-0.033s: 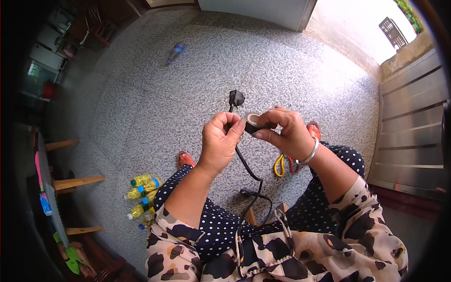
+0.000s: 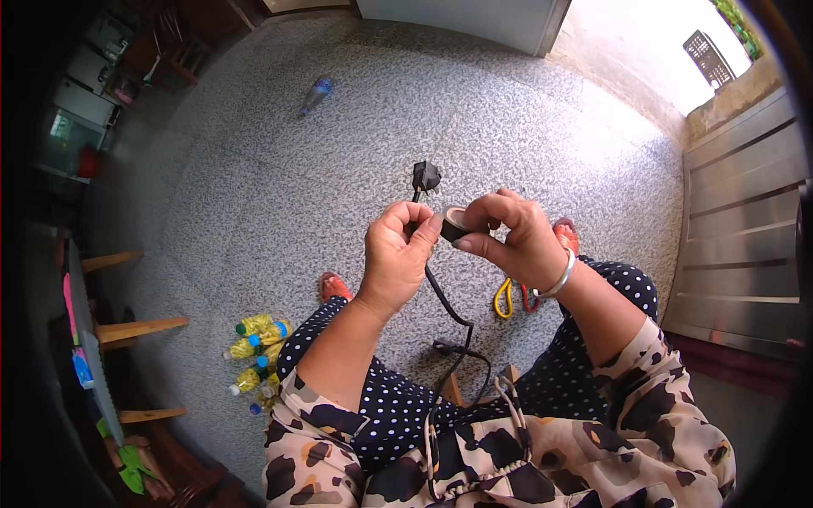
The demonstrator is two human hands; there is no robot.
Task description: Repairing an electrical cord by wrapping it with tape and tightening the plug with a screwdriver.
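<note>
Pinched between the thumb and fingers of my left hand is a black power cord. Its black plug sticks out just beyond those fingers. My right hand is closed on a roll of black tape, with fingers at its ring and the thumb underneath. The roll is right beside my left thumb tip; whether a strip of tape joins it to the cord is too small to tell. From my left hand the cord runs down toward my lap, where it loops.
Yellow-and-red scissor-like handles show on the floor below my right hand. Several bottles with yellow contents lie by my left leg. Farther off lies a clear bottle. A metal-panelled piece stands at the right, a wooden-legged table at the left.
The roll of tape and my right fingers have shifted very slightly; otherwise both hands and the cord look the same.
</note>
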